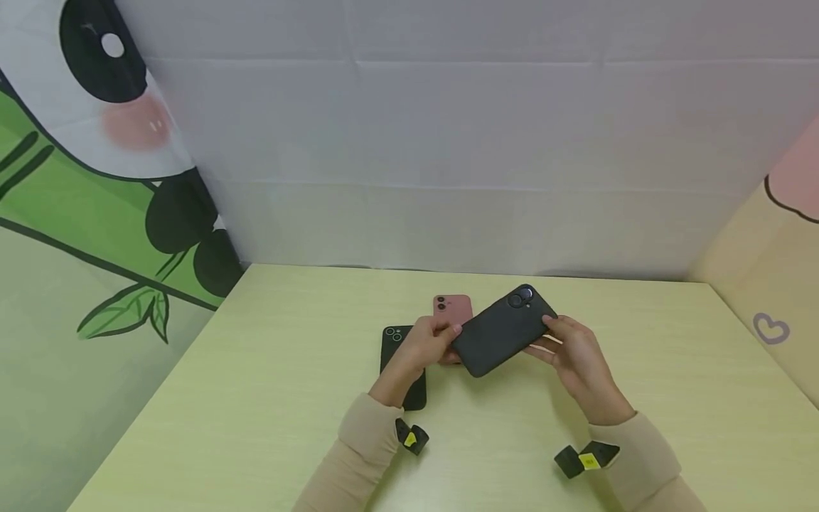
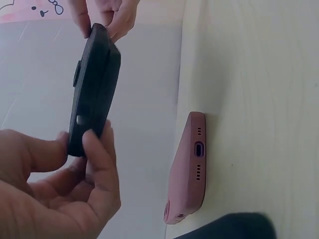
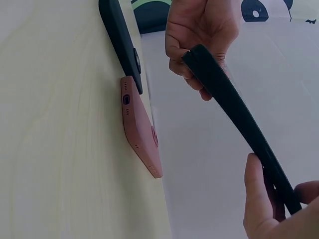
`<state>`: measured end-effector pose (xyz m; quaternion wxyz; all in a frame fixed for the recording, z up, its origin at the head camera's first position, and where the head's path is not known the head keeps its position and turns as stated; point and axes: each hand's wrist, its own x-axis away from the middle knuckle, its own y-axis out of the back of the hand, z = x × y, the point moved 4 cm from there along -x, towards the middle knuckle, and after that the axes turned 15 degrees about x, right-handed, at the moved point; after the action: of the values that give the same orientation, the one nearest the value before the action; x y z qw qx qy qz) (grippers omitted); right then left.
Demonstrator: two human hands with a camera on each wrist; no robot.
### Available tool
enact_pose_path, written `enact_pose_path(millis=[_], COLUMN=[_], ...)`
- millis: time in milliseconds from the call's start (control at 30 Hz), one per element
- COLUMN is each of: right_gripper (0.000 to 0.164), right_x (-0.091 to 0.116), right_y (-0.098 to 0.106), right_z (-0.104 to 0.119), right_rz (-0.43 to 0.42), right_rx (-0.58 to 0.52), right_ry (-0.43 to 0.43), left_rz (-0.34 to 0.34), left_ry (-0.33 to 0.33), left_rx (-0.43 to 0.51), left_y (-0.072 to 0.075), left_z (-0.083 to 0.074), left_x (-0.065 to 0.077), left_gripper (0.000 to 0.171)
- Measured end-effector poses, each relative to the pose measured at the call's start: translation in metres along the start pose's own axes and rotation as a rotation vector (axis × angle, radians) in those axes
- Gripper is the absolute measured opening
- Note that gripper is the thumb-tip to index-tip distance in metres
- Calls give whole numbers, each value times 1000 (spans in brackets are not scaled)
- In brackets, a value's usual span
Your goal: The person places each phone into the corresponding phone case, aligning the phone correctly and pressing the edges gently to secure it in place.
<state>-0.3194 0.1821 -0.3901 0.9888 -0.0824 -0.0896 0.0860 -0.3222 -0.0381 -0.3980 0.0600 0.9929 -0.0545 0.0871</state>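
A black phone [image 1: 502, 338] is held tilted above the table, its back with the camera ring facing up. My left hand [image 1: 425, 346] pinches its lower left end between thumb and fingers. At the opposite, camera end, my right hand [image 1: 579, 359] grips the edge, thumb on top. Below and behind the left hand lies a pink phone [image 1: 453, 307], partly covered in the head view; its charging port end shows in the left wrist view. Another black phone [image 1: 416, 395] lies back up on the table under my left hand and wrist, which hide part of it.
The pale yellow table [image 1: 256, 398] ends at a white cloth backdrop [image 1: 448, 142]. A printed green and white panel [image 1: 96, 213] stands at the left, a cream panel [image 1: 761, 284] at the right. The two phones on the table lie close together.
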Motion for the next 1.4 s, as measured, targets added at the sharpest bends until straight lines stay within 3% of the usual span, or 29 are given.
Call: enact_pose_path(millis=[200, 533, 700, 933, 1233, 1400], right_gripper=[17, 46, 53, 56, 58, 59], right_x=[-3, -3, -2, 0, 1, 3], right_y=[-5, -8, -8, -8, -9, -7], right_z=[-3, -4, -4, 0, 2, 4], right_rz=[85, 177, 132, 84, 83, 67], right_rx=[106, 265, 273, 235, 195, 136], right_ry=[-2, 63, 52, 54, 60, 55], left_rz=[-123, -204, -147, -49, -97, -28], left_ry=[-52, -105, -79, 15, 21, 36], left_rx=[-30, -109, -32, 190, 182, 235], left_y=[6, 12, 13, 14, 12, 8], left_z=[-3, -6, -5, -1, -1, 1], left_x=[0, 0, -2, -2, -3, -2], left_gripper=[25, 26, 26, 29, 33, 41])
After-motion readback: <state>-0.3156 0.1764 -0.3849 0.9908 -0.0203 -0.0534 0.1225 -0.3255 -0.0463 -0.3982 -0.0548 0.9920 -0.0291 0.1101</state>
